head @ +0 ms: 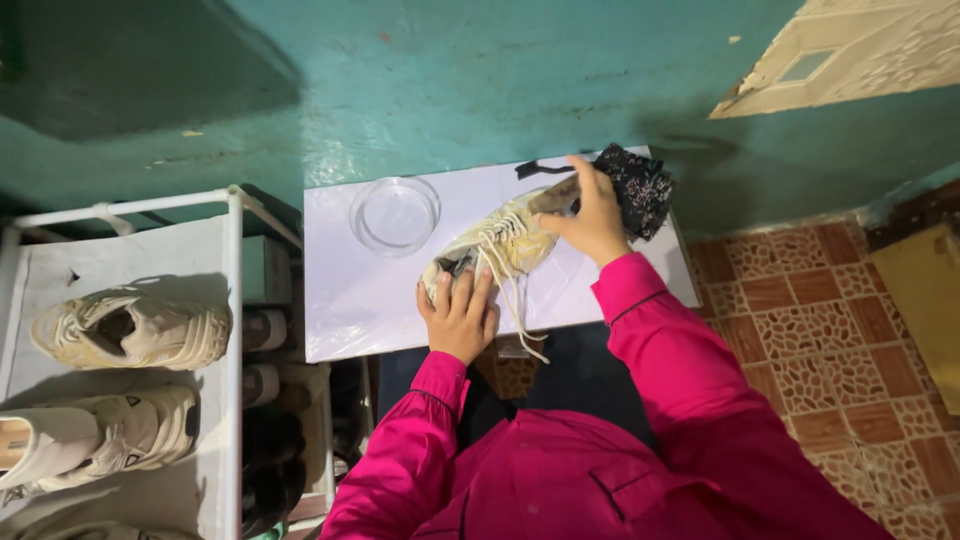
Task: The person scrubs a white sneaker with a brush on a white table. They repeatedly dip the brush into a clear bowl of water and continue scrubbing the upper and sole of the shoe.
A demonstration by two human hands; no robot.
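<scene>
On the white table (350, 300), hands partly hide a sneaker (505, 240), perhaps gripped.

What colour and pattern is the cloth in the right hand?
Black cloth with small pale speckles; head view.

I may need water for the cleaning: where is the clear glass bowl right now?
The glass bowl stands on the white table, toward its back left, just left of the cream sneaker.
</scene>
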